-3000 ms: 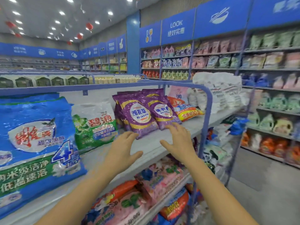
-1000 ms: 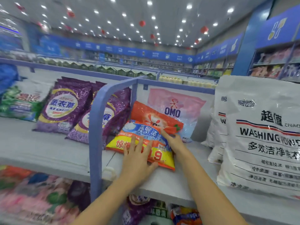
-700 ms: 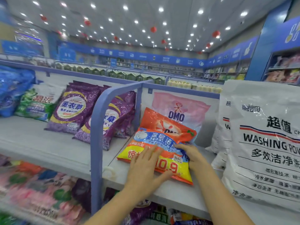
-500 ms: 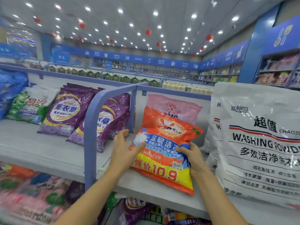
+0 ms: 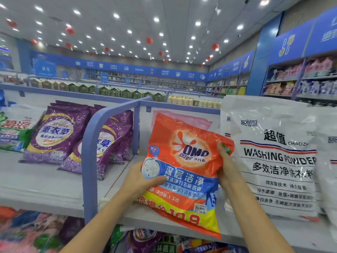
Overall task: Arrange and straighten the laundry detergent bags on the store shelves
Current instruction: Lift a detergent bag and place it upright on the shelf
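both hands held the orange omo bag (image 5: 184, 172) upright and tilted near the front edge of the shelf (image 5: 45, 187): the left hand (image 5: 140, 179) closed its grip on the left side, the right hand (image 5: 225, 168) clasped the right edge, beside the white washing powder bag (image 5: 273, 161).

Both hands grip an orange OMO detergent bag (image 5: 184, 172) tilted above the grey shelf (image 5: 54, 187), the left hand (image 5: 140, 179) with thumb across its left edge, the right hand (image 5: 226, 168) clasping its right edge, a white washing powder bag (image 5: 279, 161) just beyond the right fingers (image 5: 221, 148).
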A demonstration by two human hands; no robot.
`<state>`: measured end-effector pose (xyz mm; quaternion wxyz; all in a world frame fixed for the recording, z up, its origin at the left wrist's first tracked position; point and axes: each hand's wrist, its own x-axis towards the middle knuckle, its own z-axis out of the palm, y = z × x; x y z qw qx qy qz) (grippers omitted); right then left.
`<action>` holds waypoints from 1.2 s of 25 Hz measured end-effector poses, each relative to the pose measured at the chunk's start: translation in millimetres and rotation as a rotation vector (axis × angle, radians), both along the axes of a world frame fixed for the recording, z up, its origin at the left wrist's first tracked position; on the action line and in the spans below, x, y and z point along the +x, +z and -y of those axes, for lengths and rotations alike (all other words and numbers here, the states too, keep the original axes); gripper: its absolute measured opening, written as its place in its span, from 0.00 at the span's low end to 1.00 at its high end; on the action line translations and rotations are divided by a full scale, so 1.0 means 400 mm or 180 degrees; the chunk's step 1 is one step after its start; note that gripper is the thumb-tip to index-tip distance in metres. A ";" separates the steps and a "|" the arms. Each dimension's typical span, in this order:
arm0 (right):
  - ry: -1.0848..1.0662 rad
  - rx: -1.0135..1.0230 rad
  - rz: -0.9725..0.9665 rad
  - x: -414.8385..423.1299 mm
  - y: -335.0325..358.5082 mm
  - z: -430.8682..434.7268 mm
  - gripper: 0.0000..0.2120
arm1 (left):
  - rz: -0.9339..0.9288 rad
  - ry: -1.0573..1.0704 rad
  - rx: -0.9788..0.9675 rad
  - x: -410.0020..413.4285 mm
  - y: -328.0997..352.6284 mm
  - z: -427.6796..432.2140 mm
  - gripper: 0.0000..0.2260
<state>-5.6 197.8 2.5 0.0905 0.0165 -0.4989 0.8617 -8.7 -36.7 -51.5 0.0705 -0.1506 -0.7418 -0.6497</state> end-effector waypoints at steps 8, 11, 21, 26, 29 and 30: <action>-0.1460 0.0603 -0.0384 -0.007 0.047 0.008 0.07 | 0.0300 -0.0684 0.0619 0.039 -0.016 -0.003 0.30; -0.1320 0.0895 -0.0441 0.014 0.066 -0.004 0.04 | 0.0583 -0.0914 0.0694 0.039 -0.012 0.000 0.38; -0.2077 0.4964 -0.1897 0.005 0.191 0.183 0.24 | 0.0353 -0.0610 0.0798 0.065 -0.013 -0.034 0.16; -0.1715 0.4661 -0.1330 -0.057 0.199 0.227 0.12 | 0.0381 -0.0767 0.0685 0.062 -0.010 -0.025 0.17; -0.1935 0.4454 -0.1404 -0.071 0.181 0.232 0.12 | 0.0403 -0.0767 0.0592 0.054 -0.009 -0.023 0.18; -0.2002 0.4513 -0.1515 -0.070 0.175 0.234 0.12 | 0.0408 -0.0720 0.0588 0.050 -0.010 -0.024 0.18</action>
